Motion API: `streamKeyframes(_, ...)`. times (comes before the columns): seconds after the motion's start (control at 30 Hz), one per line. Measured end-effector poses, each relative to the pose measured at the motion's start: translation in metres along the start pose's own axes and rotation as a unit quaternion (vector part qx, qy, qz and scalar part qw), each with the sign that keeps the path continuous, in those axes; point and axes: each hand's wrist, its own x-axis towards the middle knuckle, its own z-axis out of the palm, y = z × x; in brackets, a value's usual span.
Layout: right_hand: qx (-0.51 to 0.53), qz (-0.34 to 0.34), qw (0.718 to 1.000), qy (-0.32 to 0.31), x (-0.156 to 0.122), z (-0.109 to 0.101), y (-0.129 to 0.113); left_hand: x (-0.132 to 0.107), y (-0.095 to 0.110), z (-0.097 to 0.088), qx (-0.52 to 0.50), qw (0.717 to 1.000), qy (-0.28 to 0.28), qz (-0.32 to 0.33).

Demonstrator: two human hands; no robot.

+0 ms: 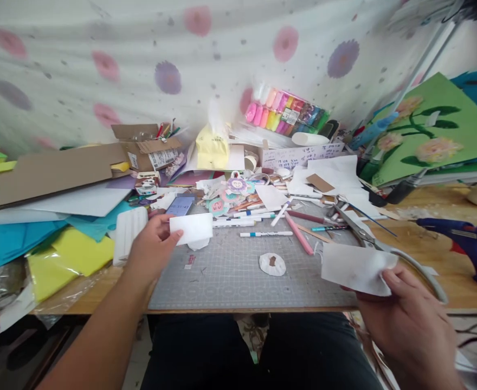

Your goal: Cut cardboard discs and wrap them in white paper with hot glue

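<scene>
My left hand (157, 244) pinches a small white paper rectangle (193, 227) by its left end, above the grey cutting mat (222, 287). A phone (180, 204) lies just behind that paper. At the right, my right hand (405, 309) grips a larger piece of white paper (354, 268) between thumb and fingers, over the mat's right edge. Scissors (358, 230) with grey handles lie partly hidden behind this piece. Between my hands, a round white paper piece with a brown patch (272, 264) rests on the mat.
Markers (266, 234) and a pink stick (298, 233) lie across the mat. A blue glue gun (462, 233) is at the right. Cardboard (59, 173) and coloured sheets (82, 252) are stacked at the left. Coloured clay packs (287, 111) lean at the back.
</scene>
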Motion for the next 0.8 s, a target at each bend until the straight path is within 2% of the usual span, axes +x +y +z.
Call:
streamKeyframes(0.07,0.049,0.035,0.998,-0.002,-0.001,0.006,0.002,-0.002,0.008,0.0,0.028,0.997,0.067,0.026)
streamKeyframes(0.1,0.071,0.052,0.996,-0.011,-0.002,0.009,0.002,-0.007,0.013,0.001,0.059,0.986,0.146,0.057)
streamKeyframes(0.13,0.084,0.067,0.994,-0.026,-0.003,0.014,0.0,-0.014,0.017,0.005,0.077,0.977,0.181,0.085)
streamKeyframes(0.17,0.09,0.079,0.992,-0.047,-0.006,0.019,-0.002,-0.024,0.021,0.01,0.074,0.977,0.17,0.109)
streamKeyframes(0.2,0.089,0.089,0.989,-0.075,-0.01,0.025,-0.005,-0.034,0.024,0.017,0.041,0.984,0.115,0.127)
streamKeyframes(0.23,0.09,0.103,0.985,-0.107,-0.014,0.032,-0.008,-0.046,0.027,0.025,-0.016,0.99,0.016,0.136)
streamKeyframes(0.27,0.095,0.118,0.978,-0.143,-0.019,0.04,-0.011,-0.058,0.029,0.034,-0.075,0.982,-0.105,0.136)
streamKeyframes(0.33,0.113,0.149,0.958,-0.219,-0.028,0.054,-0.017,-0.079,0.03,0.052,-0.192,0.932,-0.297,0.084)
streamKeyframes(0.4,0.114,0.147,0.939,-0.29,-0.033,0.063,-0.021,-0.094,0.026,0.064,-0.281,0.867,-0.412,-0.005)
streamKeyframes(0.43,0.093,0.124,0.935,-0.32,-0.032,0.065,-0.02,-0.099,0.022,0.066,-0.297,0.855,-0.423,-0.04)
streamKeyframes(0.5,-0.01,0.032,0.938,-0.345,-0.024,0.065,-0.017,-0.104,0.012,0.065,-0.298,0.867,-0.392,-0.077)
streamKeyframes(0.53,-0.087,-0.03,0.937,-0.337,-0.017,0.064,-0.015,-0.105,0.007,0.062,-0.297,0.877,-0.367,-0.088)
streamKeyframes(0.57,-0.17,-0.09,0.928,-0.32,-0.009,0.062,-0.012,-0.104,0.002,0.058,-0.298,0.885,-0.342,-0.099)
streamKeyframes(0.63,-0.313,-0.172,0.888,-0.291,0.004,0.061,-0.006,-0.101,-0.005,0.05,-0.304,0.897,-0.297,-0.125)
streamKeyframes(0.73,-0.421,-0.201,0.826,-0.315,0.014,0.065,-0.001,-0.094,-0.01,0.042,-0.289,0.911,-0.255,-0.148)
streamKeyframes(0.8,-0.45,-0.206,0.803,-0.332,0.014,0.071,0.0,-0.092,-0.011,0.041,-0.28,0.916,-0.25,-0.141)
